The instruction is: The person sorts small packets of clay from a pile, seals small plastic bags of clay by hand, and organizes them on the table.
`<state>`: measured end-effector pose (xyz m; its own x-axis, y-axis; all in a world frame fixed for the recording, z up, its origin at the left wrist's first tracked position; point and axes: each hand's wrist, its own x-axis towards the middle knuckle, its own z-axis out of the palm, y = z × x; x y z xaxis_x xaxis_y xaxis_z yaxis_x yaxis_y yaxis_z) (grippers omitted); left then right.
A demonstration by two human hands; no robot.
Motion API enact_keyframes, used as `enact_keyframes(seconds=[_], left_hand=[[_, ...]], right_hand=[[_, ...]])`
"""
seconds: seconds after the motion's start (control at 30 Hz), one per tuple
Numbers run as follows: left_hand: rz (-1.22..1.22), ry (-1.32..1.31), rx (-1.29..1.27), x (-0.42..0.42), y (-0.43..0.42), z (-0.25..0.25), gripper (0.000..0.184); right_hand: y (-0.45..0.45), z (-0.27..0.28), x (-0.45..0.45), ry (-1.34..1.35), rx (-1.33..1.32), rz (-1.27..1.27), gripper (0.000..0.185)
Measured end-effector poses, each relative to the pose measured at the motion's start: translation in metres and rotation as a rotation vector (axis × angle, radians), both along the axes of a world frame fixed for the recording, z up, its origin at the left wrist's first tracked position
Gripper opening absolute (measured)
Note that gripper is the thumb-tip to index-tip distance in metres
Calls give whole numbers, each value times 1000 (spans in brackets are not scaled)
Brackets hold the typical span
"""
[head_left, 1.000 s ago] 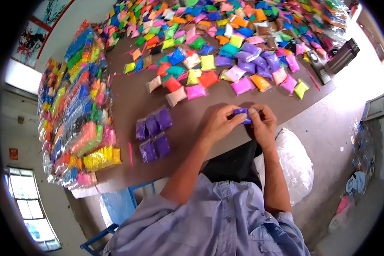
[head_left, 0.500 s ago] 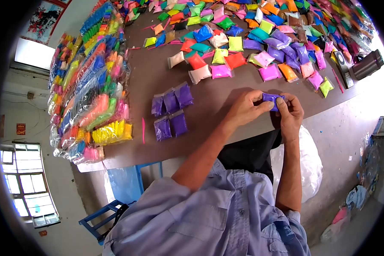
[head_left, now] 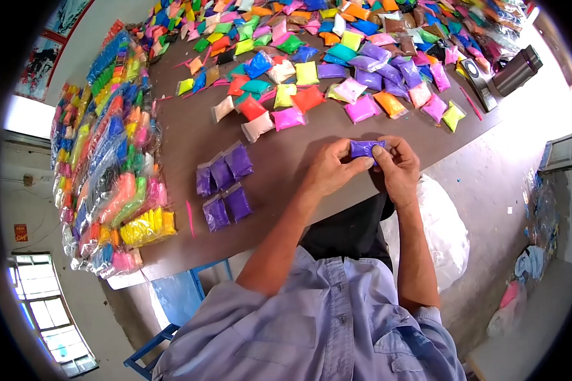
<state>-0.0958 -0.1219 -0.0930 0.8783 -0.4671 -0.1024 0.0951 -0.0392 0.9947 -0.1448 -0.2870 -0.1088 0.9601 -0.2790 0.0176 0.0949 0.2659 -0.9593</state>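
Observation:
Between both hands I hold a small purple packet [head_left: 366,149] just above the table's front edge. My left hand [head_left: 332,166] pinches its left end between thumb and fingers. The right end is gripped by my right hand [head_left: 397,166], its thumb pressed on the packet's face. To the left, several purple packets [head_left: 237,202] in clear wrap lie on the brown table [head_left: 286,159] in two rows, three in the back row and two in front. A thin pink strip [head_left: 190,219] lies left of them.
Bundles of bagged coloured packets [head_left: 117,171] are stacked along the left edge. Loose packets [head_left: 288,119] of many colours cover the back. A dark metal cup [head_left: 518,70] and a dark flat device [head_left: 478,84] stand at the right. A white plastic bag [head_left: 442,235] is below the edge.
The view has shifted and turned, so the table's contents appear further left. Both hands still hold the purple packet, with its long face now turned more toward me.

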Motion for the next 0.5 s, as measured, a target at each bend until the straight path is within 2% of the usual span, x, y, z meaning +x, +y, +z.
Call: enact_keyframes(seconds=[0.23,0.4,0.5], left_hand=[[65,-82,179,0,4,-1,19],[49,-104,-20,-3,2,3,19],[64,-51,-39,-3,4,8,18]], right_hand=[[5,11,-1,0,-27,52,23],[1,8,-3,6,37,62,21],[0,-1,-3,-9,-41,62,18]])
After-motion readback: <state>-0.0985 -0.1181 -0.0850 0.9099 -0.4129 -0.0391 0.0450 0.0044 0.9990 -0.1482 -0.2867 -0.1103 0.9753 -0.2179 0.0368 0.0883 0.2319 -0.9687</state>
